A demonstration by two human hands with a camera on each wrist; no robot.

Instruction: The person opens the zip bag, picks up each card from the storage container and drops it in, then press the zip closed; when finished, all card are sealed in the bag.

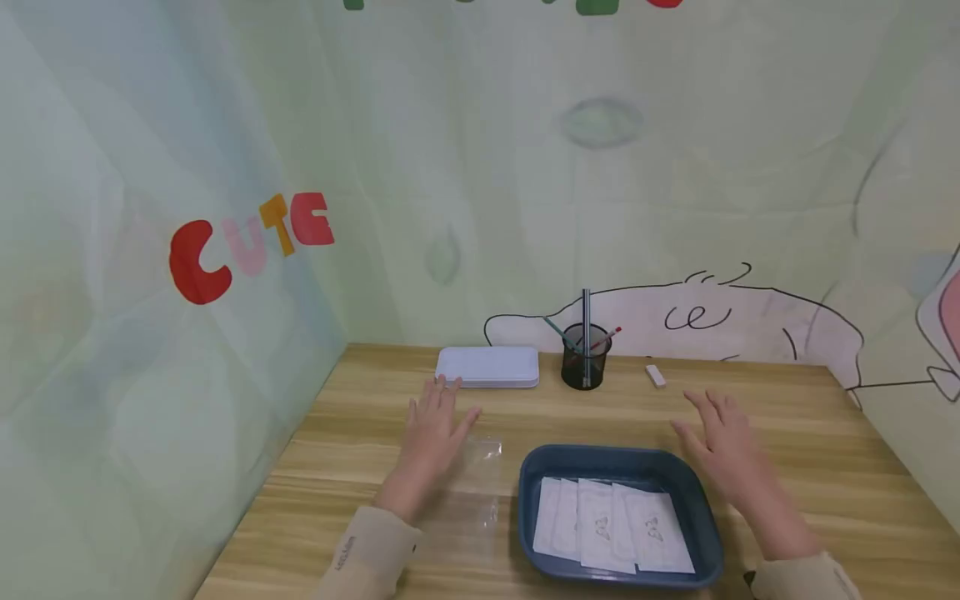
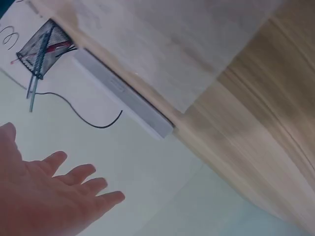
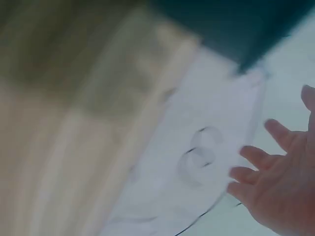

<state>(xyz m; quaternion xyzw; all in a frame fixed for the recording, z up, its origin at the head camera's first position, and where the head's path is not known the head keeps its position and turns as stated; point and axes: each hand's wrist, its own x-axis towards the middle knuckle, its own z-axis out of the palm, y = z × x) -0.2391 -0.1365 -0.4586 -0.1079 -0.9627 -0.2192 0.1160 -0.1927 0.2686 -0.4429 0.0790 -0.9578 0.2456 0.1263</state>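
Note:
My left hand (image 1: pixel 433 433) is spread over the table, holding nothing, its fingertips overlapping the front edge of a white flat case (image 1: pixel 487 367) in the head view. Under and beside that forearm lies a clear plastic bag (image 1: pixel 480 500). To the right, my right hand (image 1: pixel 723 446) hovers with fingers apart beside a dark blue tray (image 1: pixel 621 578). Several white paper packets (image 1: pixel 600 525) lie overlapping inside the tray. Both wrist views show the fingers spread around nothing, the left hand (image 2: pixel 54 196) and the right hand (image 3: pixel 280 172) alike.
A black mesh pen cup (image 1: pixel 583 367) with several pens and pencils stands at the back, right of the case. A small white eraser (image 1: pixel 656 377) lies farther right. A printed curtain (image 1: pixel 465 183) hangs behind the wooden table (image 1: pixel 360 400) and along its left side.

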